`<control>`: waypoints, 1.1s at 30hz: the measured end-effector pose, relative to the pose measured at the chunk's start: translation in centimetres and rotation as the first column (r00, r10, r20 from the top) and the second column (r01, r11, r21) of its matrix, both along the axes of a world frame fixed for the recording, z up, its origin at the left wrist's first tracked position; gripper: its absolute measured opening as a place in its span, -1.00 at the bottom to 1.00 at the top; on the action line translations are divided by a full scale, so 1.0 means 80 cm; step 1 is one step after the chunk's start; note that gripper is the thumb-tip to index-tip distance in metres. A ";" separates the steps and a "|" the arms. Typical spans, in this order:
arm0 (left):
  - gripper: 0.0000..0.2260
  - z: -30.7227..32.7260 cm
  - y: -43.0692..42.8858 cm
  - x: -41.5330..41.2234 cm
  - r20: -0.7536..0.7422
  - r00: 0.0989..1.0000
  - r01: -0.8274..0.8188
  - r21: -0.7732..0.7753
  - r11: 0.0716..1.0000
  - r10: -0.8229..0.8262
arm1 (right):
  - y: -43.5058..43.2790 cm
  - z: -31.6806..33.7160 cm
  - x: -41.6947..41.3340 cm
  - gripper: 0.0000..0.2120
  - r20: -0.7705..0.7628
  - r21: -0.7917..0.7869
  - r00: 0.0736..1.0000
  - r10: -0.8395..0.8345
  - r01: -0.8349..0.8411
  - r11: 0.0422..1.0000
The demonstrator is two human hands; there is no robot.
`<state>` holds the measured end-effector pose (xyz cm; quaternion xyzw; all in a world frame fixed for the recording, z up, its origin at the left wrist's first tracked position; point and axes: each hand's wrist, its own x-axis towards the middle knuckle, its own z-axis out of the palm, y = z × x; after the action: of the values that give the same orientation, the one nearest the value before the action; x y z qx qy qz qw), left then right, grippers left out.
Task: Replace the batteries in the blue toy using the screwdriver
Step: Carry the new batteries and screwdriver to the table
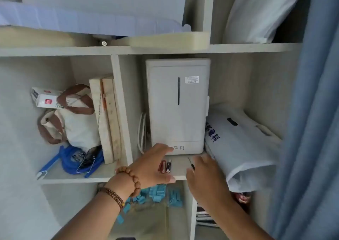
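The batteries (pixel 166 166) are seen lying side by side on the shelf board (pixel 180 163), near its front edge, at about 6 o'clock from the white appliance (pixel 177 106) that stands upright at the back of the compartment. The blue toy cannot be identified with certainty. The left hand (pixel 149 163) is spread open around the batteries, fingers above and thumb along the board's front lip; nothing is gripped. The screwdriver (pixel 190 163) lies at 3 o'clock from the batteries, its dark shaft partly hidden by the right hand (pixel 206 175); whether that grip is closed on it cannot be told. A narrow bare strip of board is left between batteries and screwdriver. A white plastic bag (pixel 240 144) crowds the compartment at 3 o'clock, overhanging the shelf edge. Small blue pieces (pixel 159 194) are scattered on the lower shelf at 6 o'clock.
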<state>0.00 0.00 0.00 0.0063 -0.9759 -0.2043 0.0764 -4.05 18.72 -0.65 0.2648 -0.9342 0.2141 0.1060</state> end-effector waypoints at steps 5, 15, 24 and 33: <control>-0.17 -0.029 -0.006 -0.018 0.020 0.998 -0.057 0.107 0.993 0.056 | -0.001 -0.013 -0.011 -0.62 0.036 0.033 0.999 0.013 -0.015 0.999; -0.24 -0.058 -0.012 -0.032 -0.058 0.993 -0.094 0.150 0.984 0.103 | -0.014 -0.029 -0.042 -0.62 -0.051 0.074 0.994 -0.095 0.098 0.992; -0.17 -0.063 -0.027 -0.045 -0.102 0.995 0.005 0.080 0.997 0.003 | -0.024 -0.048 -0.054 -0.64 -0.100 0.054 0.986 -0.131 0.137 0.989; -0.35 -0.063 -0.029 -0.049 -0.106 0.994 0.037 0.104 0.994 -0.026 | -0.023 -0.054 -0.054 -0.79 -0.077 -0.068 0.992 -0.102 0.097 0.993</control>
<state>-3.94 -2.34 -5.02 -0.0158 -0.9583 -0.2569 0.1238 -8.40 16.90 -5.00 0.2229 -0.9338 0.2278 0.1626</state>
